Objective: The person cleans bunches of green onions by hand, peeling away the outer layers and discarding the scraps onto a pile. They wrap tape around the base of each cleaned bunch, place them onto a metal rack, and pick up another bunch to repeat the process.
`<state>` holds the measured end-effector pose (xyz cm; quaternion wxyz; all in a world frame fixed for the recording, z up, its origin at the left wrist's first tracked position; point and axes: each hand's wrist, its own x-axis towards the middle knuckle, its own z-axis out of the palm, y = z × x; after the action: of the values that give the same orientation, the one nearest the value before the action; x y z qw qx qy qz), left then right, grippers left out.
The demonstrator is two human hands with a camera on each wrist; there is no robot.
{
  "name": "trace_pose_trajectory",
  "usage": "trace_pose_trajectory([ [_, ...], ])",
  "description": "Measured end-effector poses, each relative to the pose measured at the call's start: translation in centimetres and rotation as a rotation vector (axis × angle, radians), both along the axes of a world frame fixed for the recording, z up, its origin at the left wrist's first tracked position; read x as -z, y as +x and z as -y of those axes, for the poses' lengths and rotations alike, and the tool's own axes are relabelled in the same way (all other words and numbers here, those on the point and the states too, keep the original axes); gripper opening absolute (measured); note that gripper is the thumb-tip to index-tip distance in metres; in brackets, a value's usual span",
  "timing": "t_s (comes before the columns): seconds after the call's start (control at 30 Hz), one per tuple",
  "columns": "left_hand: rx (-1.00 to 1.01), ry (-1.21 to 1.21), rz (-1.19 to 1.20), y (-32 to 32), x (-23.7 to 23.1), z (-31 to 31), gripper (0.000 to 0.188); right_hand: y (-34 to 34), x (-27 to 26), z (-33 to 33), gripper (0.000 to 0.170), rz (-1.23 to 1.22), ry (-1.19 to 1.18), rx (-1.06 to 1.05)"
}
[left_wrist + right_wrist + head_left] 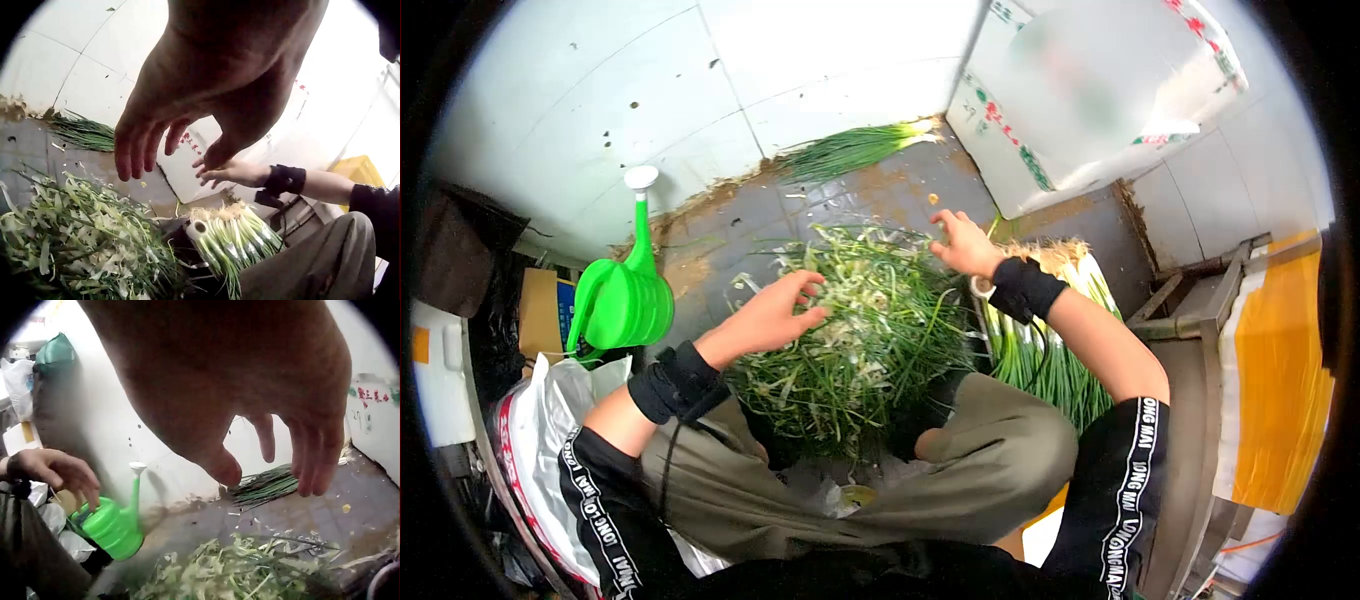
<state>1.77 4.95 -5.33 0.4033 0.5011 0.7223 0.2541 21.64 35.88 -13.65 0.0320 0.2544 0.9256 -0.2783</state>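
A heap of loose green leaves and pale peelings (870,340), seemingly scallion trimmings, lies between the person's knees. Over its left side hovers the left hand (775,312), fingers loosely bent, thumb apart, nothing in its grasp. The right hand (968,247) is held past the heap's far right edge with its fingers spread and relaxed, also holding nothing. Just beneath that forearm, scallions (1050,350) lie side by side, their roots toward the back wall. In the left wrist view a roll-like round white thing (198,228) sits by the scallion roots (225,212).
A smaller bunch of scallions (855,152) lies on the tiled floor along the back wall. At the left stands a green watering can (625,305), with a white sack (550,410) nearer the person. A white printed box (1090,110) fills the back right corner; a metal frame (1200,310) stands at the right.
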Motion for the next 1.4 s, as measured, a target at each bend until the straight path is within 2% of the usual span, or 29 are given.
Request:
trace_pose_trajectory([
  [0.1,0.035,0.051,-0.051,-0.5,-0.3,1.6,0.05,-6.0,2.9,-1.5,0.052,-0.012,0.046,0.016],
  [0.17,0.045,0.118,-0.018,-0.1,-1.5,2.6,0.051,-9.0,4.3,-3.0,0.052,-0.04,-0.019,0.143],
  [0.2,0.051,0.128,-0.021,0.1,-1.5,3.0,0.05,-10.3,5.4,-3.9,0.052,-0.037,-0.023,0.13],
  [0.27,0.056,0.123,-0.061,0.4,-1.6,3.6,0.052,-13.0,8.0,-6.5,0.049,-0.049,-0.084,0.364],
  [0.3,0.058,0.102,-0.045,0.1,-2.2,3.8,0.053,-14.4,9.5,-8.2,0.049,-0.038,-0.092,0.357],
  [0.37,0.075,0.095,-0.024,0.0,-2.6,3.8,0.053,-16.5,12.7,-11.3,0.049,-0.18,-0.203,0.539],
  [0.43,0.075,0.089,-0.005,0.0,-3.3,3.6,0.054,-17.4,12.0,-11.0,0.049,-0.294,-0.476,0.65],
  [0.5,0.087,0.093,0.001,-0.1,-3.7,3.0,0.055,-18.2,15.1,-12.7,0.05,-0.359,-0.689,0.723],
  [0.57,0.089,0.088,0.035,-0.5,-4.5,2.2,0.054,-18.5,16.5,-13.1,0.05,-0.43,-0.793,0.744],
  [0.77,0.072,-0.007,0.103,-2.4,-2.9,0.6,0.054,-20.4,17.9,-14.1,0.052,-0.407,-0.904,0.762],
  [0.83,0.058,-0.035,0.12,-3.2,-2.4,-0.2,0.054,-20.8,19.2,-15.1,0.054,-0.502,-0.985,0.767],
  [0.97,0.027,-0.13,0.166,-4.7,-1.3,-1.0,0.053,-23.0,22.2,-17.2,0.053,-0.589,-0.973,0.866],
  [1.17,0.01,-0.199,0.194,-6.9,0.1,-1.7,0.048,-26.5,25.7,-19.4,0.067,-0.704,-1.021,0.79],
  [1.27,-0.006,-0.209,0.213,-7.3,0.7,-1.7,0.047,-27.9,25.3,-19.4,0.077,-0.642,-1.135,0.825],
  [1.4,0.008,-0.267,0.216,-8.0,1.1,-1.6,0.049,-29.6,24.1,-18.6,0.077,-0.598,-1.114,0.76],
])
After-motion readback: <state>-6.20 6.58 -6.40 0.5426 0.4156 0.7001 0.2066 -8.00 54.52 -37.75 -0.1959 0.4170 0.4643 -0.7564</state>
